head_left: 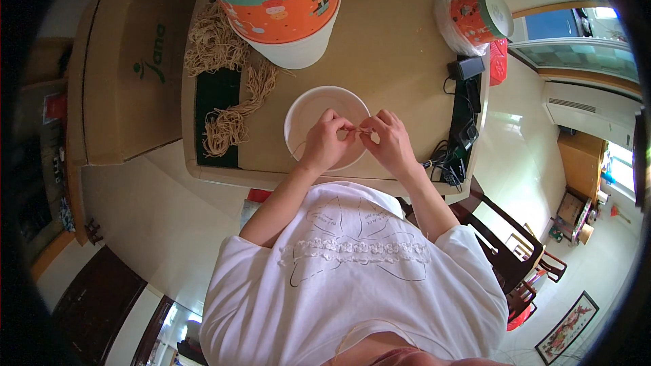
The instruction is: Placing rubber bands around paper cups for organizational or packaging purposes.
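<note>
A white round tub [292, 122] stands at the table's front edge, open end up. Over it, my left hand [327, 142] and my right hand [389, 141] meet near the tub's right rim. Both are closed in a pinch, thumbs against forefingers. Between the fingertips runs a thin tan cord [363, 131], too small to show whether it is knotted or passes through the tub's wall. To the left lie loose bundles of similar tan cord [227, 129].
A stack of large orange, green and white paper buckets [285, 20] stands behind the tub. Further right are a smaller orange bucket [468, 19] in plastic wrap and black power adapters [466, 68] with cables [444, 159]. A big cardboard box [135, 68] stands left of the table [407, 47].
</note>
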A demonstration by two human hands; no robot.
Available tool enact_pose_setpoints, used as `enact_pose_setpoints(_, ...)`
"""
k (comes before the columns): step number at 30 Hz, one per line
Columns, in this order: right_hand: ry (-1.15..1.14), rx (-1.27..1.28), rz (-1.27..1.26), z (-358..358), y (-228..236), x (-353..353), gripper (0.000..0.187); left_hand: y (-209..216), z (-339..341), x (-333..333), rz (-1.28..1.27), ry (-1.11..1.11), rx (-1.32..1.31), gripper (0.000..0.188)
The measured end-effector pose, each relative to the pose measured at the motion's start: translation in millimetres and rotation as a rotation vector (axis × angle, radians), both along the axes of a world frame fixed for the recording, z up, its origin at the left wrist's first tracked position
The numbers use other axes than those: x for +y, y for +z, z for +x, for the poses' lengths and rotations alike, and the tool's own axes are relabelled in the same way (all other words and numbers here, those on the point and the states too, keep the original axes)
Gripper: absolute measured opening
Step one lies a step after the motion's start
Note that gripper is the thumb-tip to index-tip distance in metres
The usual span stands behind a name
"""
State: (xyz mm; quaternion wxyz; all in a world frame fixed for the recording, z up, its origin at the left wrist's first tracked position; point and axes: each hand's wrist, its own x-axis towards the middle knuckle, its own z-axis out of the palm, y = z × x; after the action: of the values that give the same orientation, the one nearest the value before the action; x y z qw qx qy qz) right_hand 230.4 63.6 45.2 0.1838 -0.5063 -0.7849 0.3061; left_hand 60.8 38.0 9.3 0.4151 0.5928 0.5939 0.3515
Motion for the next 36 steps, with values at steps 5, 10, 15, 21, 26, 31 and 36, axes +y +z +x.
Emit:
enact_pose_setpoints(5,0.023,-0.062,0.015,0.5,-0.9,0.5,0.012,1.0,-1.3,0.3,-0.021,-0.020,0.036,0.011)
enact_pose_setpoints(10,0.019,-0.079,0.013,-0.7,0.5,0.0,0.010,-4.4,-2.3,-1.6,-0.013,0.000,0.018,0.011)
enact_pose_setpoints(15,0.016,-0.085,0.024,-2.9,0.2,-1.0,0.014,-3.6,-6.7,-1.7,-0.027,-0.002,0.029,0.012)
enact_pose_setpoints(21,0.023,-0.100,-0.010,-2.6,1.5,-1.0,0.021,10.2,-14.8,0.9,-0.040,-0.029,0.035,0.017)
enact_pose_setpoints(26,0.034,-0.104,0.021,-3.5,1.6,-1.2,0.016,12.8,-22.6,1.8,-0.124,-0.106,0.165,0.013)
enact_pose_setpoints(31,0.020,-0.100,0.061,-7.6,3.9,-1.5,0.012,9.6,-24.1,1.6,-0.093,-0.087,0.152,0.011)
enact_pose_setpoints(36,0.014,-0.132,0.057,-8.4,0.2,-3.1,0.008,7.7,-24.5,3.8,-0.088,-0.048,0.160,0.007)
